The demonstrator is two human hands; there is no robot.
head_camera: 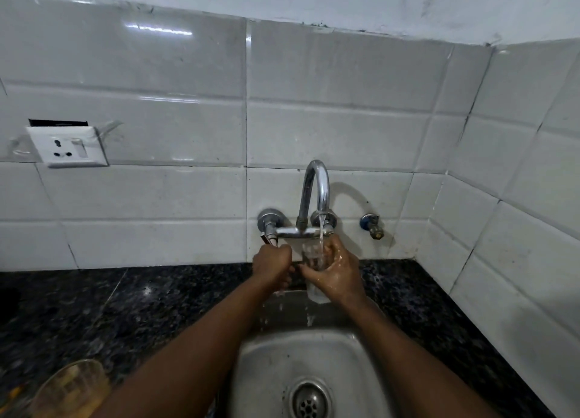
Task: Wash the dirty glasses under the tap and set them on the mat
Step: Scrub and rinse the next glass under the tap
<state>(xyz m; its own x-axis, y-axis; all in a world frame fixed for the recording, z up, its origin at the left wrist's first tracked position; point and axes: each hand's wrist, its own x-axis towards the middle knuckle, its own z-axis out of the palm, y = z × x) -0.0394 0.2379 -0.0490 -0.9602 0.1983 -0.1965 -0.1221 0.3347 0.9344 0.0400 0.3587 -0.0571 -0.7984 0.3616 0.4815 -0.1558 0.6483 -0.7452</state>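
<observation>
My right hand [340, 273] grips a clear glass [312, 268] upright under the chrome tap [317, 194]. A thin stream of water [321, 232] runs from the spout into the glass. My left hand [272, 265] is curled just below the tap's left handle [270, 238], its fingertips at the handle's end. Another glass [70, 389], smeared with yellowish residue, stands on the counter at the lower left. No mat is in view.
A steel sink [251, 370] with a round drain [309, 400] lies below my arms. Dark speckled granite counter [125, 307] flanks it on both sides. White tiled walls close the back and right. A wall socket [70, 146] sits at the left, a small valve [373, 226] right of the tap.
</observation>
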